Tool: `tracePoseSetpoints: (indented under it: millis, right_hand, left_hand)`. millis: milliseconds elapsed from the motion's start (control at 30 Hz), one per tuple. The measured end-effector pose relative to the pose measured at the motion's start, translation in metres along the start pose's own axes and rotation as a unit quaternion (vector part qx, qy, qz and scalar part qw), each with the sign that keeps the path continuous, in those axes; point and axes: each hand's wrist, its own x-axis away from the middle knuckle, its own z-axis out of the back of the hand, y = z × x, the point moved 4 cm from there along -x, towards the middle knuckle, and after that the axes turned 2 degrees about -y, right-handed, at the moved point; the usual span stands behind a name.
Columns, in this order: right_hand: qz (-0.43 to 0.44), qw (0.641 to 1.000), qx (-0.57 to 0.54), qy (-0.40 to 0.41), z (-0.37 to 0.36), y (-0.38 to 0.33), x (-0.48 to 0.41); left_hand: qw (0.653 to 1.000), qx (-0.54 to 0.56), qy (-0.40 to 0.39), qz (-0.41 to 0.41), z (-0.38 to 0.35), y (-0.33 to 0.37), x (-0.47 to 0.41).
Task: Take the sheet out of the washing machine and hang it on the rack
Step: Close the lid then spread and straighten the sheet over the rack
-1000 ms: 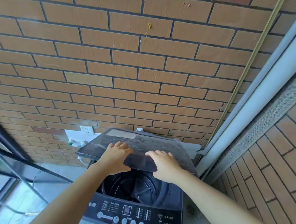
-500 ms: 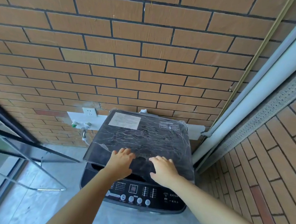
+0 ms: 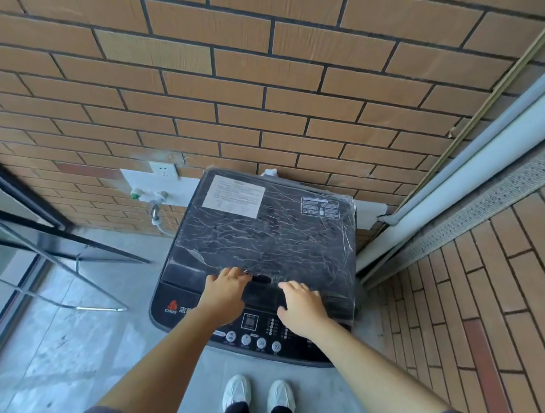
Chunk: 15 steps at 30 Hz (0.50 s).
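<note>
- While the left hand (image 3: 223,294) and right hand (image 3: 302,308) are resting flat, empty, on the dark film-wrapped washing-machine lid (image 3: 323,239), the sheet is showing nowhere.
- Wrinkled film (image 3: 255,247) may be making that lid slippery for lifting.

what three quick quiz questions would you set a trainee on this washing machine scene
1. True or false: the washing machine lid stands open.
2. Where do the left hand and right hand rest? A) at the lid's front edge B) on the tap C) on the wall socket
3. Short answer: is the sheet in view?
Key: 1 false, it lies shut. 2 A. 3 no.
</note>
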Motion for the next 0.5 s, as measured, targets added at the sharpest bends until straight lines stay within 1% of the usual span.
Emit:
tracePoseSetpoints:
  millis: [233,300,400,500]
  right_hand:
    - [-0.004,1.000,-0.030,0.000,-0.007,0.002,-0.001]
    - [-0.008,0.995,-0.095,-0.002,-0.006,0.004,0.000]
    - [0.006,0.977,-0.212,0.031,0.002,0.005,0.005]
    - [0.035,0.952,-0.301,0.046,0.013,0.001,0.013]
  left_hand:
    - [0.996,0.079,0.009,0.030,-0.007,0.000,0.001]
    - [0.987,0.147,0.031,0.049,-0.009,-0.001,0.006]
    - [0.956,0.271,0.088,0.075,-0.014,-0.002,0.025]
    - [0.927,0.329,0.148,0.099,-0.014,0.001,0.054]
